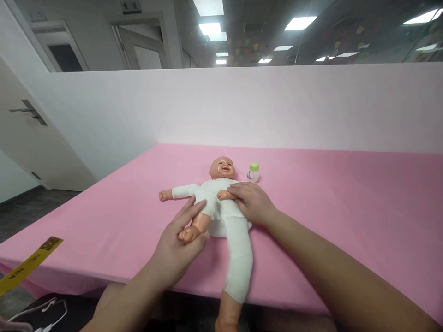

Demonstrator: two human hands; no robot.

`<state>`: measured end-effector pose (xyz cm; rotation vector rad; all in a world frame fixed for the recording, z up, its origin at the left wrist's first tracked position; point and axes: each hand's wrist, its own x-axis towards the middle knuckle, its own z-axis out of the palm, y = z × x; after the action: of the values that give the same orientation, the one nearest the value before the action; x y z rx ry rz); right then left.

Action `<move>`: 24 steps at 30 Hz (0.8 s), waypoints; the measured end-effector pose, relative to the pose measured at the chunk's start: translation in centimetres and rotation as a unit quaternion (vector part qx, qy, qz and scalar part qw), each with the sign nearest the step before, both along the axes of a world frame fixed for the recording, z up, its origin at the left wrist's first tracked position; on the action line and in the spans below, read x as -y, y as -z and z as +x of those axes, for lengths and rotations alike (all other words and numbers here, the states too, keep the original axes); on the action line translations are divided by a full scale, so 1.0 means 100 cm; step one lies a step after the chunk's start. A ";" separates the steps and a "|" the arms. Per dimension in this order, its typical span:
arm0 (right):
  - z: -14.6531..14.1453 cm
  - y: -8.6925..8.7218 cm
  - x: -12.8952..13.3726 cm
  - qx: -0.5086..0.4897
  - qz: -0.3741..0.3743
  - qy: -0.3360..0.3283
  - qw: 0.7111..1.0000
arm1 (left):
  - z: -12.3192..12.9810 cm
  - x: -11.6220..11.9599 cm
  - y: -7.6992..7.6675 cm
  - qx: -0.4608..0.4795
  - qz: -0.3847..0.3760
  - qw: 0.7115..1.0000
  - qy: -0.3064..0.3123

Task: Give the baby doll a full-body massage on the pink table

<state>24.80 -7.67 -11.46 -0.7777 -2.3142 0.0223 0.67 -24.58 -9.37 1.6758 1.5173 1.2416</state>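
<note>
A baby doll (221,186) with a white cloth body lies on its back, its head toward the far wall. My left hand (180,237) is wrapped round the doll's bent leg, thumb under the foot and fingers along the outer side. The other leg stretches straight over the table's front edge. Across the doll's belly lies my right hand (254,200), its fingers over the doll's hand and arm on that side. What its fingertips grip is partly hidden. Beyond that hand stands a small clear bottle with a green cap (254,172).
A pink cloth (328,221) covers the table, which meets a white partition (277,106) at the back. A door with a handle (27,110) is at the left. Near the front left, a yellow printed strip (29,265) and a white cable (51,313) show.
</note>
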 end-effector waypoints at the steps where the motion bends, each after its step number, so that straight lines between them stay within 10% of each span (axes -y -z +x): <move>1: 0.002 0.001 -0.002 0.010 0.012 -0.006 1.000 | 0.001 -0.008 -0.001 0.017 -0.008 1.000 0.006; 11: 0.004 0.004 -0.004 0.044 0.019 -0.002 0.999 | 0.007 -0.058 0.000 0.133 -0.059 0.987 0.067; 24: 0.034 0.000 -0.018 -0.141 -0.202 0.202 0.948 | -0.011 0.019 0.015 0.001 0.020 1.000 -0.024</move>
<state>28.21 -5.86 -11.48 -1.3500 -1.8631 0.4095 -0.42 -26.44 -10.84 1.6724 1.5497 1.3060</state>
